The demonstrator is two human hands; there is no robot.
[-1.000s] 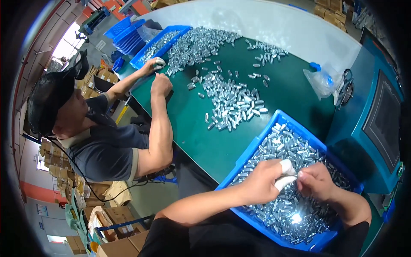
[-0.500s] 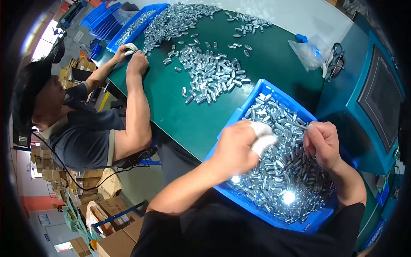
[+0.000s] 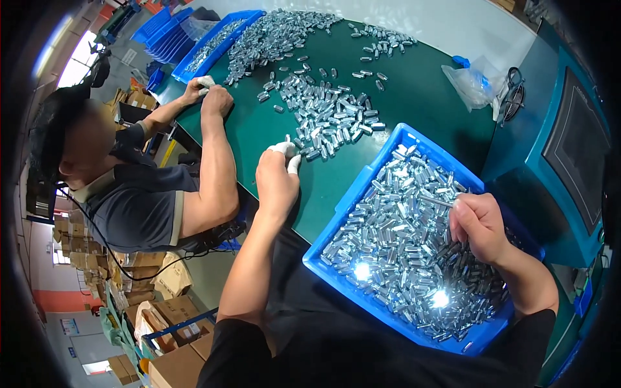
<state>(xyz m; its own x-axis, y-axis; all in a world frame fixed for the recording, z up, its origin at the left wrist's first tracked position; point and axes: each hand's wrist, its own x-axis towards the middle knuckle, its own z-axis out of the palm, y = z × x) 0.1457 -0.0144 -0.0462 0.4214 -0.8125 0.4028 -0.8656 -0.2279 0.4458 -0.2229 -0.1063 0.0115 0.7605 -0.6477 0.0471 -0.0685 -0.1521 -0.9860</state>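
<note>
My left hand (image 3: 277, 180), with white coverings on its fingertips, is at the near left edge of a loose group of silvery hexagonal metal pieces (image 3: 336, 116) on the green table. Its thumb and fingers are closed around one hexagonal metal piece (image 3: 288, 138), mostly hidden by the fingertips. Over the blue bin (image 3: 349, 194) my right hand (image 3: 480, 223) pinches a thin metal rod (image 3: 437, 201), which points left across the heap of similar metal pieces (image 3: 394, 239) filling the bin.
At the left, a co-worker (image 3: 139, 194) handles pieces beside a larger pile (image 3: 278, 39). A blue tray (image 3: 217, 45) and stacked blue baskets (image 3: 169, 42) are behind. A clear plastic bag (image 3: 475, 84), scissors (image 3: 514, 77) and a teal machine (image 3: 550, 149) occupy the right side.
My left hand has moved left from over the bin to the loose metal pieces on the table. My right hand still holds the rod above the bin. The view has shifted slightly.
</note>
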